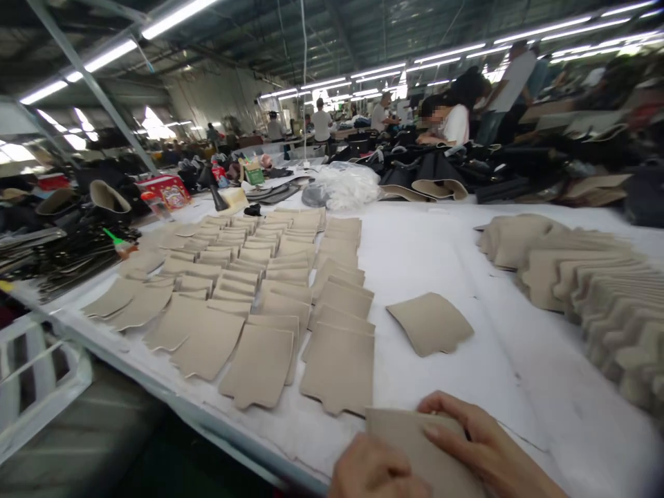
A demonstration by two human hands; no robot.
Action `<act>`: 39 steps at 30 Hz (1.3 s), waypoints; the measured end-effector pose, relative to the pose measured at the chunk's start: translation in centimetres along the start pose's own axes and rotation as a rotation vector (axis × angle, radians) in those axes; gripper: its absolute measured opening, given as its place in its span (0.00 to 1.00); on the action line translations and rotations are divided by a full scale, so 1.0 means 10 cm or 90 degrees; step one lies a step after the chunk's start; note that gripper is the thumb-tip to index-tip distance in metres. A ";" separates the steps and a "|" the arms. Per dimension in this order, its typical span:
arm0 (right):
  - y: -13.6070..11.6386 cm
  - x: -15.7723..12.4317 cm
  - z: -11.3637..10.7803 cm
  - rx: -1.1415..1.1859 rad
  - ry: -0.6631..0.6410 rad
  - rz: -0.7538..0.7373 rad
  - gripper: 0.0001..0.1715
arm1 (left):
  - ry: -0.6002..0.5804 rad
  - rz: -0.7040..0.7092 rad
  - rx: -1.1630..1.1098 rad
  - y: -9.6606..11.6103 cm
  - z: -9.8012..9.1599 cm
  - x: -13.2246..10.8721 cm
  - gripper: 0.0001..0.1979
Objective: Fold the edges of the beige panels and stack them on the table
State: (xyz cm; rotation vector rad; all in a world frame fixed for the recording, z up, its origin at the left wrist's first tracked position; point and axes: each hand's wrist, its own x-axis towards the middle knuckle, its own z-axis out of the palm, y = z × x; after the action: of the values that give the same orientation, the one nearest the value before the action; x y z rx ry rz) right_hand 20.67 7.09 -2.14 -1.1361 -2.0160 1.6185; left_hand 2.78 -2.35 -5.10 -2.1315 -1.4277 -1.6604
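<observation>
At the bottom of the head view, a flat beige cut piece (407, 439) like leather or lining is held in front of me. My right hand (474, 436) grips its far right side, thumb on the upper face and fingers behind. My left hand (371, 470) is curled at its near left edge, slightly blurred, its fingertips partly hidden. Just beyond the hands, a single beige piece (430, 325) lies alone on the white tabletop (415, 249). Left of it, overlapping rows of similar pieces (339, 366) are spread out, several with a tabbed near edge.
More beige pieces (596, 283) stand in overlapping stacks at the right. Toward the back lie a clear plastic bag (345, 185), dark boot-like parts (436, 173) and a red box (166, 190). A green-tipped bottle (119, 242) stands by the left edge. Other people work farther off.
</observation>
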 end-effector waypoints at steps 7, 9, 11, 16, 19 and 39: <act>-0.11 -0.24 0.07 -0.001 0.007 -0.024 0.17 | -0.492 -0.370 -0.130 -0.21 -0.32 0.85 0.09; -0.09 -0.26 0.09 0.015 0.003 -0.023 0.18 | -0.606 -0.411 -0.150 -0.23 -0.27 0.89 0.10; -0.07 -0.28 0.11 0.017 0.000 -0.025 0.17 | -0.664 -0.454 -0.184 -0.23 -0.22 0.89 0.11; -0.09 -0.30 0.13 0.002 -0.031 -0.042 0.13 | -0.725 -0.587 -0.348 -0.29 -0.22 0.86 0.09; -0.15 -0.34 0.17 -0.059 -0.025 -0.051 0.08 | -0.753 -0.649 -0.404 -0.32 -0.22 0.85 0.07; -0.32 -0.46 0.45 -0.467 0.145 -0.371 0.09 | -0.721 -0.768 -0.468 -0.17 -0.29 0.70 0.08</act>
State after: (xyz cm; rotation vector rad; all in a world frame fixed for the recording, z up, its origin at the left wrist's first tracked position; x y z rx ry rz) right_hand 19.36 0.58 0.42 -0.7470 -2.5184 0.4522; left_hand -0.66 1.12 0.89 -3.1271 -3.3624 -1.1004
